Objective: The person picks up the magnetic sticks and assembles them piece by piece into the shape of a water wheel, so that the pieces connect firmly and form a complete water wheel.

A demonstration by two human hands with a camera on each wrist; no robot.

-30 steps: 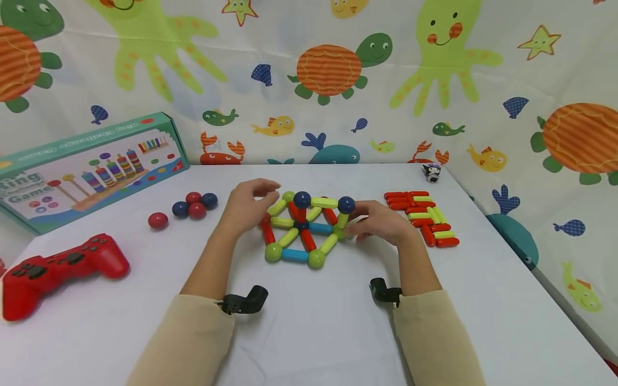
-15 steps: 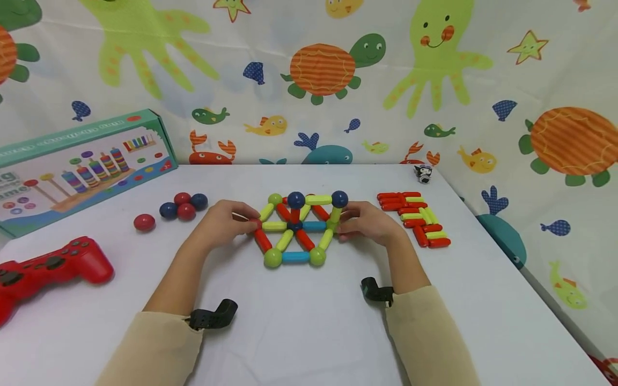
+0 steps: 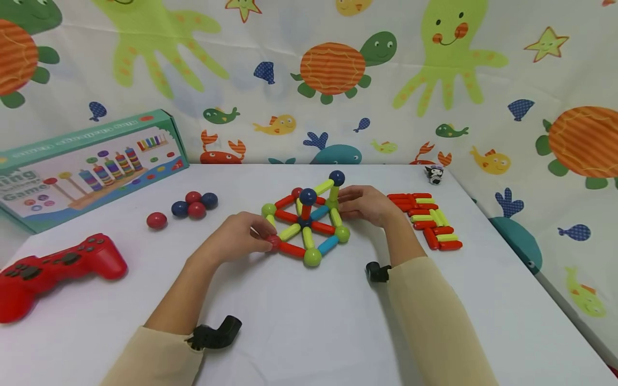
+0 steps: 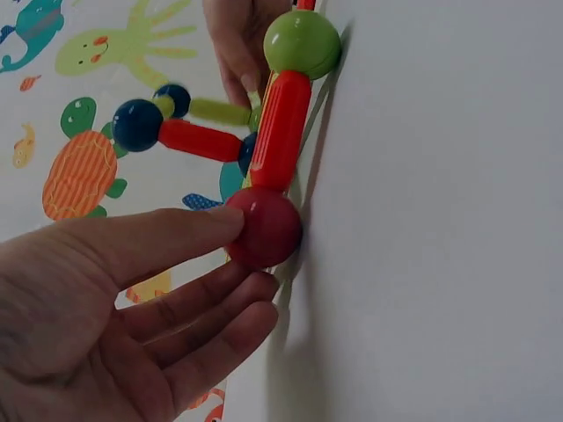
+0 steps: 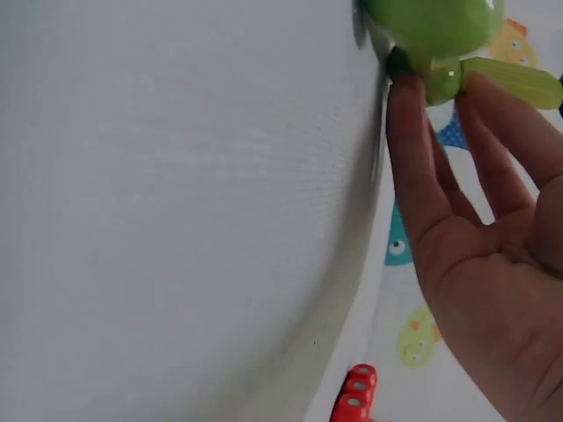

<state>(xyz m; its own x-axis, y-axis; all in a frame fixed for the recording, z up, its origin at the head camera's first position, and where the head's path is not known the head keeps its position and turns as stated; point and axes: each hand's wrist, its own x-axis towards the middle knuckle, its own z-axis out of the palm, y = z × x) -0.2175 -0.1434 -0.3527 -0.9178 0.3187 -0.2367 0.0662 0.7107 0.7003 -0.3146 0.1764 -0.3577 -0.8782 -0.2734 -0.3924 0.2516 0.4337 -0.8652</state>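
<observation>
A wheel-shaped frame of magnetic rods and balls stands mid-table, its rods meeting at a dark blue centre ball [image 3: 304, 221]. Two rods rise from it, joined by a sloping yellow-green rod [image 3: 323, 186] and topped by dark blue balls [image 3: 308, 196]. At the near left corner my left hand [image 3: 243, 236] pinches a red ball [image 4: 266, 230] between thumb and fingers. My right hand [image 3: 363, 206] has thumb and fingertips around a green ball [image 5: 442, 83] at the far right corner, under an upright rod. A larger-looking green ball [image 5: 435, 25] sits nearer in the right wrist view.
Loose red and blue balls [image 3: 196, 210] lie to the left, with a red game controller [image 3: 72, 262] and a toy box [image 3: 96, 166] beyond. Red and yellow-green rods [image 3: 425, 220] are grouped at right. A small figurine [image 3: 434, 174] stands at the back.
My left hand has come down onto the red ball. The frame has turned counter-clockwise as seen from above: its left corner came nearer, its right corner moved away with my right hand.
</observation>
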